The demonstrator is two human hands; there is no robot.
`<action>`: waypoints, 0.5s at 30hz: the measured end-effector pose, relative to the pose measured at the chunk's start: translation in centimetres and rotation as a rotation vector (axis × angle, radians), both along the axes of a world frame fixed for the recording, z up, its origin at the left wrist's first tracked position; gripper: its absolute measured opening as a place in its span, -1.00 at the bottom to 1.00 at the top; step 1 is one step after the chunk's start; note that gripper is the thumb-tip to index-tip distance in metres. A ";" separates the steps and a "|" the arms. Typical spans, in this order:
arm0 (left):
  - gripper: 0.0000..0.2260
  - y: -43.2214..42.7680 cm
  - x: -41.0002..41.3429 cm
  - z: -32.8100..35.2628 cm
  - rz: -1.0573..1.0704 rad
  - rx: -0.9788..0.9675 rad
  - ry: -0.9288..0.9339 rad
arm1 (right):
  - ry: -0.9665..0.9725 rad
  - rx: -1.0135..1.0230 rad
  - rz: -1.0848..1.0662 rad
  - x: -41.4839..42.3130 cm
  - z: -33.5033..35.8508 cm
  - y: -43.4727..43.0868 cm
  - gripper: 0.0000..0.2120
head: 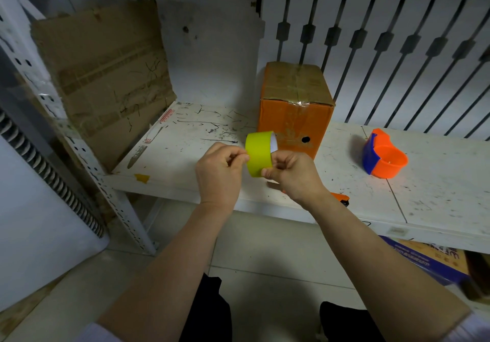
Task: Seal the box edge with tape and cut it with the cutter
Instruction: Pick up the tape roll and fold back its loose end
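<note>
A yellow tape roll (258,153) is held in the air in front of the shelf's front edge. My right hand (293,176) grips the roll from its right side. My left hand (221,168) pinches the roll's left edge with thumb and forefinger. Behind the roll an orange cardboard box (294,108) stands upright on the white shelf (437,182), its top flaps closed under clear tape. An orange and blue tape cutter (383,157) sits on the shelf to the right of the box. A small orange tool (342,198) peeks out from behind my right wrist; most of it is hidden.
A flattened brown cardboard sheet (106,76) leans against the left end of the shelf. A perforated metal upright (87,161) stands at the left. White slats with dark rods form the back right wall. A blue printed box (429,259) lies under the shelf.
</note>
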State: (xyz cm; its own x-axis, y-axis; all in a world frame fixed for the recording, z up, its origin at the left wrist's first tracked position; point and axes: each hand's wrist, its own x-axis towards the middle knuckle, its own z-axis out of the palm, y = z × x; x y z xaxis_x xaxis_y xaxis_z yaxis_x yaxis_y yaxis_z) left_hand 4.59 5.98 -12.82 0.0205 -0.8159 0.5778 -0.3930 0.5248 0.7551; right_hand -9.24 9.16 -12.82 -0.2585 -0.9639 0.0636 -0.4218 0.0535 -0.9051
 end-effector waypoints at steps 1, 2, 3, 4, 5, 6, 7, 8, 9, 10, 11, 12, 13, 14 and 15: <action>-0.98 0.0 -0.1 0.0 0.004 -0.007 0.000 | -0.005 0.000 -0.004 0.1 0.0 0.0 -0.71; -0.99 0.0 -0.2 0.0 0.003 -0.016 -0.006 | -0.015 0.000 -0.009 0.2 0.0 0.0 -0.70; -0.98 0.0 -0.3 0.0 0.004 -0.025 -0.012 | -0.023 0.000 -0.015 0.4 -0.1 0.0 -0.68; -0.97 -0.1 -0.4 0.0 0.007 -0.032 -0.020 | -0.028 -0.002 -0.019 0.4 -0.1 -0.1 -0.67; -0.96 -0.2 -0.4 0.0 0.010 -0.034 -0.028 | -0.027 -0.003 -0.022 0.5 -0.1 0.0 -0.67; -0.96 -0.2 -0.5 -0.1 0.011 -0.031 -0.033 | -0.019 -0.002 -0.027 0.5 -0.1 0.0 -0.69; -0.96 -0.2 -0.5 -0.2 0.011 -0.025 -0.033 | -0.006 -0.002 -0.029 0.5 -0.1 0.0 -0.71; -0.96 -0.2 -0.6 -0.2 0.008 -0.016 -0.028 | 0.006 -0.004 -0.030 0.5 -0.1 0.0 -0.73; -0.96 -0.2 -0.7 -0.2 0.006 -0.003 -0.021 | 0.020 -0.007 -0.029 0.4 -0.1 -0.1 -0.74; -0.95 -0.1 -0.7 -0.2 0.005 0.011 -0.021 | 0.030 -0.008 -0.028 0.4 -0.1 -0.1 -0.76; -0.95 -0.2 -0.8 -0.1 0.003 0.025 -0.028 | 0.040 -0.010 -0.026 0.4 0.0 -0.1 -0.78; -0.95 -0.3 -0.8 0.0 0.001 0.042 -0.041 | 0.050 -0.013 -0.024 0.4 0.2 -0.2 -0.79; -0.95 -0.5 -0.8 0.1 0.000 0.064 -0.057 | 0.061 -0.015 -0.024 0.3 0.3 -0.2 -0.80; -0.95 -0.7 -0.9 0.2 0.000 0.085 -0.081 | 0.069 -0.018 -0.026 0.3 0.4 -0.2 -0.80; -0.94 -0.8 -0.9 0.4 -0.001 0.098 -0.113 | 0.076 -0.023 -0.030 0.3 0.5 -0.2 -0.80</action>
State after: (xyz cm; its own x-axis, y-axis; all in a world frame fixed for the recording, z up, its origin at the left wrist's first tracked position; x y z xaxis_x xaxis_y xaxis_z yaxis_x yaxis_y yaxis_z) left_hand 3.67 5.20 -12.45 -0.0410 -0.8685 0.4941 -0.4780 0.4513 0.7536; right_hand -8.97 8.92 -12.36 -0.2813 -0.9537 0.1064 -0.4878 0.0466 -0.8717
